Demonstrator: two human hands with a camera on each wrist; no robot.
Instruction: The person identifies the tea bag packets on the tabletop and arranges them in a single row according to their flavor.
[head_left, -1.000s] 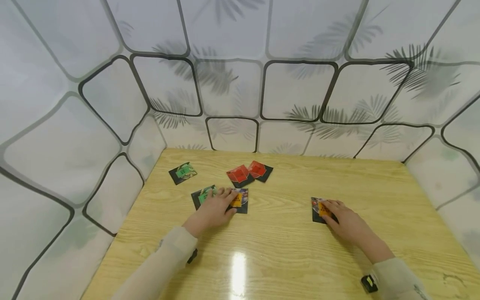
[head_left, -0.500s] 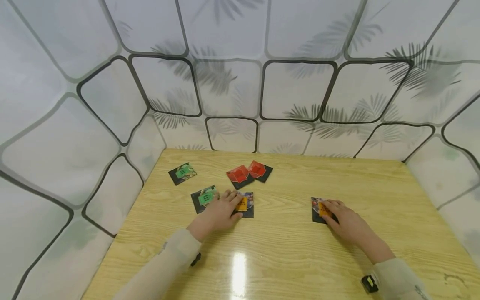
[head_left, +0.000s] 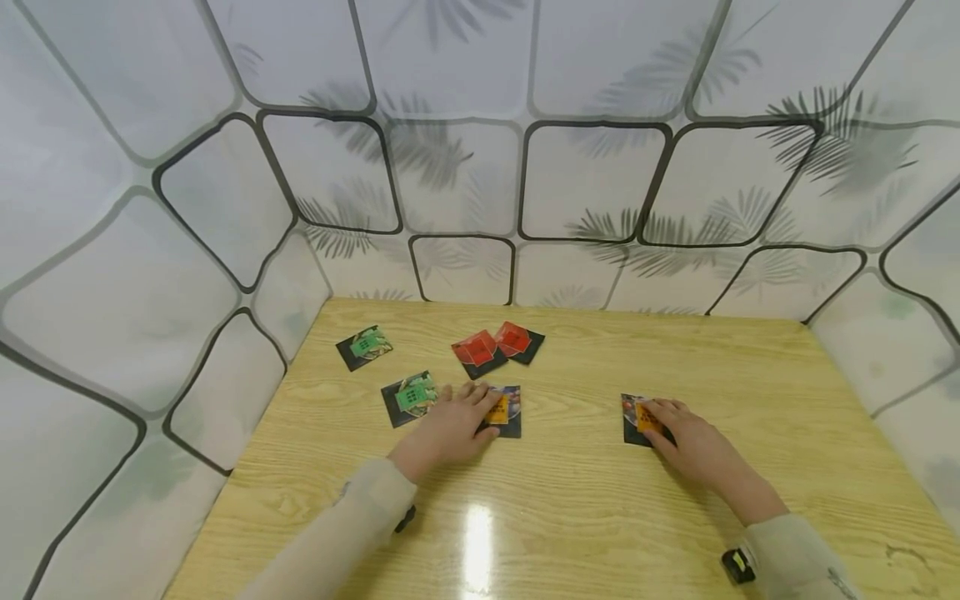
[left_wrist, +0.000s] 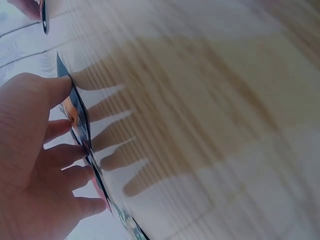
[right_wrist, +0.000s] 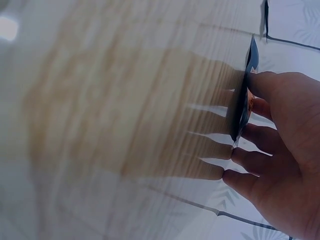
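Note:
In the head view my left hand (head_left: 453, 427) presses down on a dark packet with an orange label (head_left: 507, 410), its right part showing past the fingers. The left wrist view shows the thumb and spread fingertips on top of that flat packet (left_wrist: 74, 112). Farther right, my right hand (head_left: 692, 437) rests on a second orange-labelled packet (head_left: 634, 423), covering its right side. From the right wrist, the thumb and fingertips touch this packet (right_wrist: 244, 102) and the table beside it. Just left of my left hand lies a green-labelled packet (head_left: 409, 398).
Another green-labelled packet (head_left: 363, 347) lies at the back left. Two red packets, a left one (head_left: 478, 352) and a right one (head_left: 521, 342), overlap near the back. The wooden table (head_left: 570, 500) ends at patterned walls (head_left: 465, 175) behind and at both sides.
My left hand has slid the orange-labelled packet right and slightly toward me, away from the nearer green-labelled packet, which is now more uncovered. My right hand has stayed in place.

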